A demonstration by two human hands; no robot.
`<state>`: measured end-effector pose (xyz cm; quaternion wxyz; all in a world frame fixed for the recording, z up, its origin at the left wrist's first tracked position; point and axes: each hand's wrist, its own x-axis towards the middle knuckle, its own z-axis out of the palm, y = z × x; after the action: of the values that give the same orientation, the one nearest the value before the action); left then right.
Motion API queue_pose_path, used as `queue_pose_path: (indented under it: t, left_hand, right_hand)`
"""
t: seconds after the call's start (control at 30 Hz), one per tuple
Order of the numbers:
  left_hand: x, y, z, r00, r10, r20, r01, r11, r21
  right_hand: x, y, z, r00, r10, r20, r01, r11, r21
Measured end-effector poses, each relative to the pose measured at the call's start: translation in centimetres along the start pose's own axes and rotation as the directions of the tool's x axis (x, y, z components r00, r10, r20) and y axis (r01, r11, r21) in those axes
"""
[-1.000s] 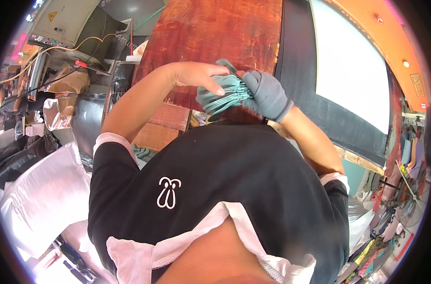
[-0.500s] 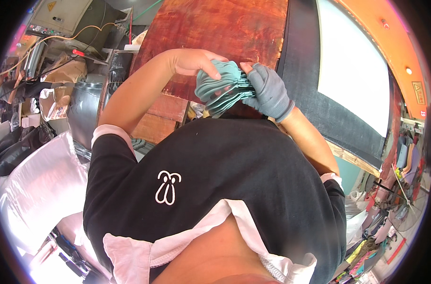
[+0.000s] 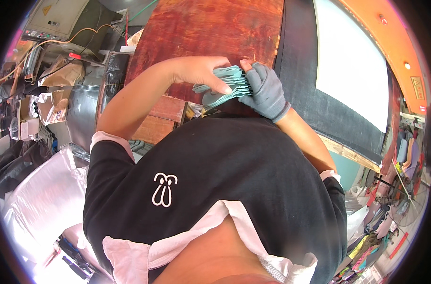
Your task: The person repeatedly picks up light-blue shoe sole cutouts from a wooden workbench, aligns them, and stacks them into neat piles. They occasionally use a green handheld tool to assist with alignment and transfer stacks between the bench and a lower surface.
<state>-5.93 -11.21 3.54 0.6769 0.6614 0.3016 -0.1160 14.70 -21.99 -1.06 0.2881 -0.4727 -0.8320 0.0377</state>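
Note:
Between my two hands is a stack of thin teal cut pieces (image 3: 234, 75), like flat fabric or foam shapes, held just in front of my chest. My bare left hand (image 3: 206, 73) is closed on the stack's left part, its thumb across the near side and its other fingers mostly hidden behind. My right hand (image 3: 267, 92), in a grey glove with bare fingertips showing, grips the right edges, where the layers stand slightly apart. A reddish-brown wooden board (image 3: 201, 28) lies beyond and below the stack.
To the right, a white sheet (image 3: 350, 61) lies on a black surface (image 3: 298, 71) beside an orange machine frame (image 3: 400, 47). At the left stand a dark drum-like container (image 3: 84, 111), brown paper bags (image 3: 61, 71) and shiny plastic wrapping (image 3: 40, 199). Coloured scraps (image 3: 367, 248) are heaped at the lower right.
The teal stack has gone from fanned out with broad faces showing to squeezed closer together and more edge-on. My left hand has moved slightly right and down over it.

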Motion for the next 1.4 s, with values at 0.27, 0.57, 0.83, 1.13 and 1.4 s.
queue_pose_path:
  t: [0.27,0.57,0.83,1.13,1.4]
  left_hand:
    - [-0.1,-0.3,0.3,0.997,0.074,-0.037,-0.074,0.997,0.007]
    - [0.1,-1.8,0.5,0.996,0.084,-0.042,-0.088,0.989,-0.12]
    - [-0.4,-1.6,0.5,0.993,0.113,-0.045,-0.12,0.968,-0.221]
    - [0.0,-2.0,-0.1,0.99,0.131,-0.046,-0.138,0.971,-0.198]
    - [0.5,-2.0,-1.1,0.992,0.124,0.037,-0.113,0.968,-0.225]
  right_hand:
    - [-0.1,0.0,0.2,1.0,0.0,-0.015,-0.001,1.0,-0.027]
    - [-0.5,0.1,0.3,0.995,-0.002,-0.104,0.001,1.0,-0.006]
    - [-1.4,0.9,1.8,0.932,-0.142,-0.333,0.164,0.986,0.04]
    - [-1.5,0.8,1.3,0.926,-0.247,-0.285,0.237,0.969,-0.071]
    - [-1.3,0.7,1.5,0.904,-0.256,-0.341,0.24,0.967,-0.09]
